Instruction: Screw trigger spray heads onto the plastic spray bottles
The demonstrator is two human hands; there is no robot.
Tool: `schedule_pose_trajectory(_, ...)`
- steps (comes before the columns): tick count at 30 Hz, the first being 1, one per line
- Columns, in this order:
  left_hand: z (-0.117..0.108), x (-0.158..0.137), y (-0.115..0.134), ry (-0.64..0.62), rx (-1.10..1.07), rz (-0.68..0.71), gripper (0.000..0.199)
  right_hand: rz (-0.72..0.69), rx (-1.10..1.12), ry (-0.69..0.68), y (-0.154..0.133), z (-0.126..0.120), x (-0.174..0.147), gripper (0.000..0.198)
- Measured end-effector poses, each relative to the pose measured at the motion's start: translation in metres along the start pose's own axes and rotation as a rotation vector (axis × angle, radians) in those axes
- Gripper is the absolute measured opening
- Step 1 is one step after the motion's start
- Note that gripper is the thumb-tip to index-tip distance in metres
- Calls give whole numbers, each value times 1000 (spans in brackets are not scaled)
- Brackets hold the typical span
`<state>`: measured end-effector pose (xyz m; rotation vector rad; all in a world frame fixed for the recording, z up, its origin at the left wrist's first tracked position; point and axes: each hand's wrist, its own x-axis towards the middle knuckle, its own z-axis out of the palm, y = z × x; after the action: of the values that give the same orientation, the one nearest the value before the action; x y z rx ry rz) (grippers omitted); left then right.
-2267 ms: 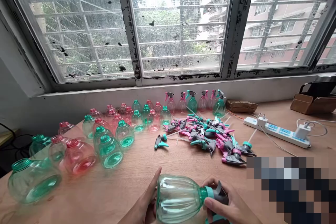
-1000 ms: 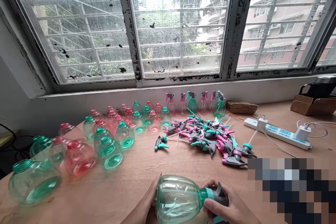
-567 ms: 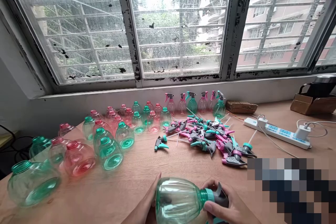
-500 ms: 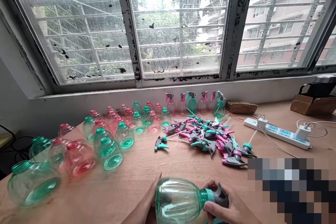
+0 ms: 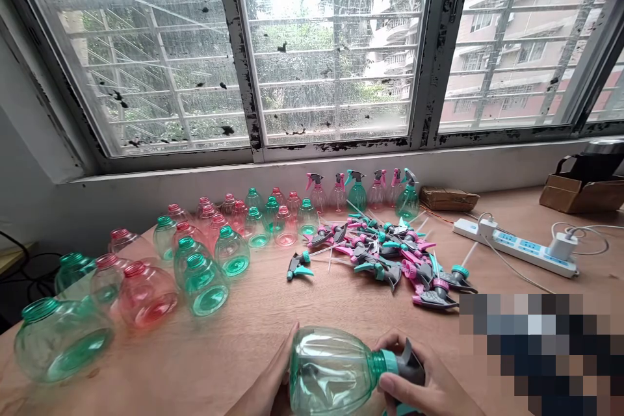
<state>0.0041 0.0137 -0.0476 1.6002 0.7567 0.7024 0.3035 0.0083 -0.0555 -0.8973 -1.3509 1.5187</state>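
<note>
One green bottle (image 5: pixel 332 369) is held sideways between your left hand (image 5: pixel 277 374), cupped at its base, and your right hand (image 5: pixel 424 393), closed on its spray head (image 5: pixel 410 363), a likely tightening step calling for steady twisting.

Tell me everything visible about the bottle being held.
The bottle is translucent green, ribbed, apparently plastic. It is held sideways near the picture's bottom edge, base left, its neck meeting a gray spray head's turquoise collar. The left hand is at its base; the right hand grips the spray head.
</note>
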Motion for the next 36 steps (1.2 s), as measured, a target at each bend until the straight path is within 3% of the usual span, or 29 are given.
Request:
schedule_pose_trajectory(7, 2, 0, 10, 8, 1, -72, 103, 13, -6, 34, -1, 1, 0, 44)
schedule_pose_trajectory(11, 5, 0, 10, -17, -72, -35, 118, 4, -13, 23, -1, 1, 0, 44)
schedule_pose_trajectory(16, 4, -1, 10, 25, -62, -45, 102, -3, -14, 27, 0, 1, 0, 45)
schedule_pose_trajectory(21, 1, 2, 12, -1, -4, -60, 102, 2, 0, 51, 1, 2, 0, 46)
schedule_pose_trajectory(25, 6, 3, 12, -30, -83, 4, 113, 1, 7, 43, 2, 0, 0, 45)
schedule_pose_trajectory(30, 11, -1, 16, -29, -104, -12, 100, -20, -18, 27, 5, -2, 0, 42)
schedule_pose_trajectory(33, 10, -2, 20, 20, -40, -46, 97, -5, -4, 35, 5, -1, 0, 43)
schedule_pose_trajectory(36, 9, 0, 19, -11, -51, -29, 97, 19, 17, 37, 5, -1, 0, 44)
